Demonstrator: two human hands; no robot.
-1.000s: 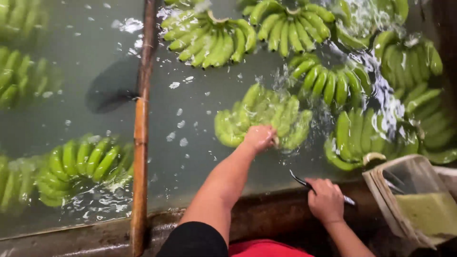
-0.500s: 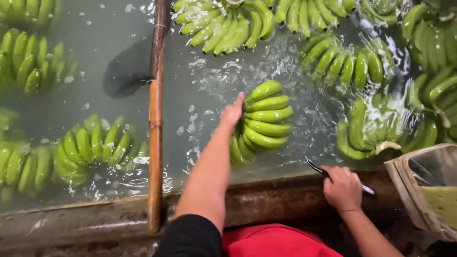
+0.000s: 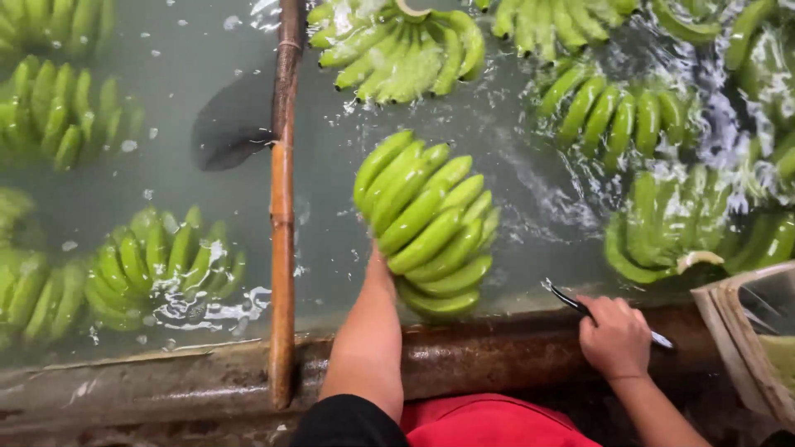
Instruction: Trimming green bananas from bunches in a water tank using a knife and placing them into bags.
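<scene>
Now: left hand lifts banana cluster at tank edge

Left hand (image 3: pixel 379 263) mostly hidden behind a large cluster of green unripe bananas (image 3: pixel 428 222); hand is under or behind the cluster's near left side, touching it, fingers not visible, so how tightly it is closed I cannot tell; cluster appears raised out of the water, tilted, its lower end just above the rusty brown metal tank rim (image 3: pixel 497 348); left forearm runs from the rim up to the cluster.

Right hand (image 3: pixel 614 335) rests on the rim, right of the held cluster, fingers curled closed around a thin dark-handled knife (image 3: pixel 580 308); blade end pointing up-left toward the water, light end sticking out past the hand on the right.

Murky grey-green wash water (image 3: pixel 207 74) fills the tank beyond the rim; a brown wooden pole (image 3: pixel 283 207) runs from the rim straight away across the water, left of the held cluster; more floating green banana clusters: one (image 3: pixel 161 261) left of the pole near the rim, one (image 3: pixel 397 50) beyond the held cluster, several at right in churned, foamy water (image 3: pixel 629 116).

Worn beige plastic crate (image 3: pixel 741 331) at far right, touching the rim; red garment (image 3: pixel 489 422) and black sleeve (image 3: pixel 344 426) at bottom, below the rim.
</scene>
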